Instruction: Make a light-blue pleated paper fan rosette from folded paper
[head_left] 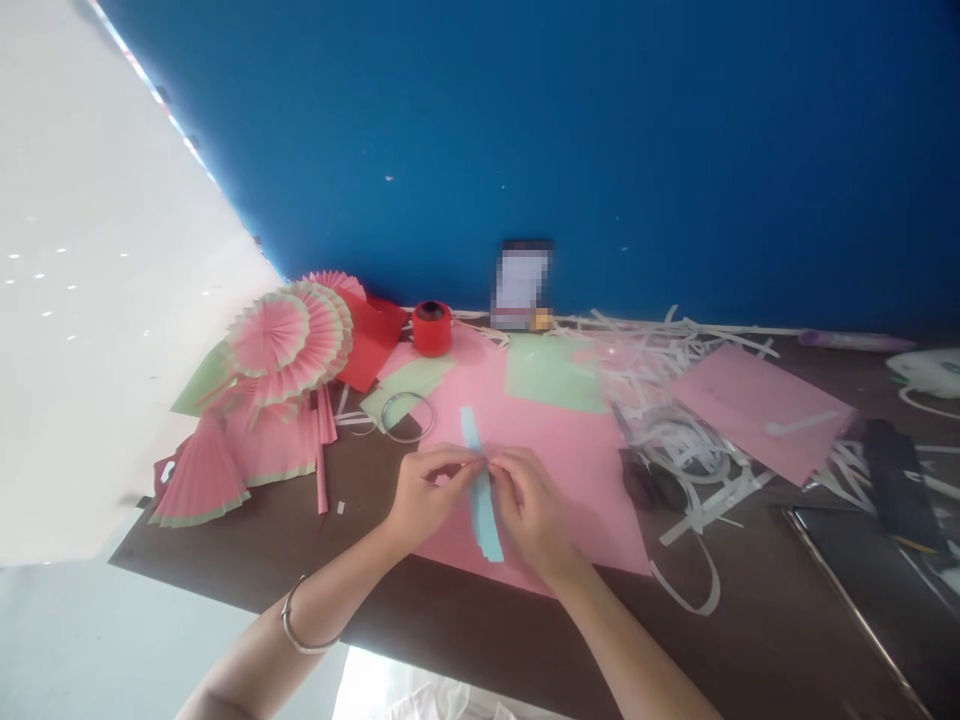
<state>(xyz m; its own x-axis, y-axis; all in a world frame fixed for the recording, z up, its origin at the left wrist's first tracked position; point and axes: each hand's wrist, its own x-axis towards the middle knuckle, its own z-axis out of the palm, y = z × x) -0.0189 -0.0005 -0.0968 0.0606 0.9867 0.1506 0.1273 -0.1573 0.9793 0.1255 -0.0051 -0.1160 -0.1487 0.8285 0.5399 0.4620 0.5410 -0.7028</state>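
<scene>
Head view, near edge first: two bare forearms come in from the bottom, a metal bangle (pixel 304 628) on the left wrist. Left hand (pixel 427 492) and right hand (pixel 529 505) meet over the middle of the dark surface (pixel 315 560). The fingers (pixel 463 462) of both hands are pinched closed on a light blue paper strip (pixel 480 490), thumbs and fingertips touching it at about mid-length.

Strip: narrow, pale blue, held roughly lengthwise away from the person, one end toward the wall, the other hanging near the body. The lower part looks creased or stepped; blur prevents counting folds. Judgement: pleating is partly done, upper length apparently flat and unfolded.

Beneath the hands: large pink paper sheet (pixel 570 470). Just beyond, a thin wire ring (pixel 407 417) and a green sheet (pixel 551 372). Right: a heap of white paper trimmings (pixel 675 440) and a second pink sheet (pixel 757 405). Left: finished pink pleated fans (pixel 289 340), several, overlapping. Far edge: red tape roll (pixel 432 327) against the blue wall (pixel 570 130).
</scene>
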